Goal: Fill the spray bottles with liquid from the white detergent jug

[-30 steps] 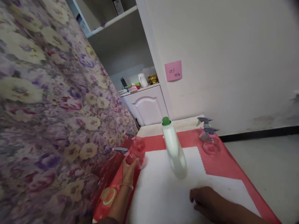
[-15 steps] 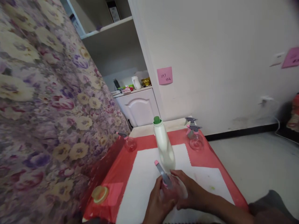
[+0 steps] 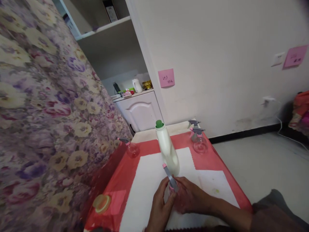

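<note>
A clear spray bottle (image 3: 179, 200) with a grey and pink nozzle is between my hands at the near middle of the table. My left hand (image 3: 161, 203) has its fingers and thumb round the nozzle's collar. My right hand (image 3: 193, 197) is wrapped round the bottle's body and hides much of it. Just beyond them stands a tall white bottle (image 3: 167, 148), leaning left in view, with a green piece in its open neck. A white cloth (image 3: 142, 183) lies under it.
Another spray bottle (image 3: 132, 149) stands at the table's far left; two more (image 3: 200, 146) are at the far right. A round lid-like container (image 3: 101, 203) sits near left on the red cover (image 3: 118, 174). A floral curtain (image 3: 48, 129) hangs at the left.
My left hand has shifted up to the spray bottle's collar, and the bottle is turned slightly, its nozzle more upright. The view has swung a little to the right.
</note>
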Motion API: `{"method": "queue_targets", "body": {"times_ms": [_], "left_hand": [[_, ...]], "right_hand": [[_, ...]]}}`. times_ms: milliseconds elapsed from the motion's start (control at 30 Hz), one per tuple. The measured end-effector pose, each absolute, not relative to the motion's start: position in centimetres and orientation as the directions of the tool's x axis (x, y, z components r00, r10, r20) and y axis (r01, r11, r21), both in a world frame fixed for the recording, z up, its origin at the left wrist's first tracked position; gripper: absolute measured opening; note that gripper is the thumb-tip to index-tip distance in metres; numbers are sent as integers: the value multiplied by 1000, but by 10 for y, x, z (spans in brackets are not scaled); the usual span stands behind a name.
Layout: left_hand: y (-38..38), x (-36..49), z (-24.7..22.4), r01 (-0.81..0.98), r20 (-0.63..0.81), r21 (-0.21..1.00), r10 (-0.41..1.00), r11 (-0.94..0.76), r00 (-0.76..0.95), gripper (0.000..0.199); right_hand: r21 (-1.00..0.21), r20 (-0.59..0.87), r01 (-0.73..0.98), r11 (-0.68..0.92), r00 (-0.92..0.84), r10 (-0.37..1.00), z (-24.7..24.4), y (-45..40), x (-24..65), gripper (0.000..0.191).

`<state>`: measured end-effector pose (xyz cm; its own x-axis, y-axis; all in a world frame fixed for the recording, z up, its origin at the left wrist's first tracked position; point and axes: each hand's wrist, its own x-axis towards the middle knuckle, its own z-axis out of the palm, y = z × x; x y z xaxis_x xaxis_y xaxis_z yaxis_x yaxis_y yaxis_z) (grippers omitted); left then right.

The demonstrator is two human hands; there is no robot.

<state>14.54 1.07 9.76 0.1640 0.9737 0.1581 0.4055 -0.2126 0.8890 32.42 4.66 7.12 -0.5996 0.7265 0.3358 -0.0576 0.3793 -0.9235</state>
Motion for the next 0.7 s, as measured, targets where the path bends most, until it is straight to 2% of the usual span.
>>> {"method": "queue_targets", "body": {"times_ms": [100,300,533,700], "left_hand": [[16,150,99,379,135,907,979,-184,154,45],[17,156,100,316,149,933,984,-173,98,38],[19,162,95,291,156,945,988,-148,-4,23],[18,158,93,267,124,955,991,-130,39,39]], "right_hand": [[-925,334,-56,376,-591,734,73,47,324,74],[-902,355,10,432,-553,754,58,55,324,93],[-861,357,138,490,-524,774,62,50,320,71],[-869,376,74,490,-544,750,51,53,319,74]]}}
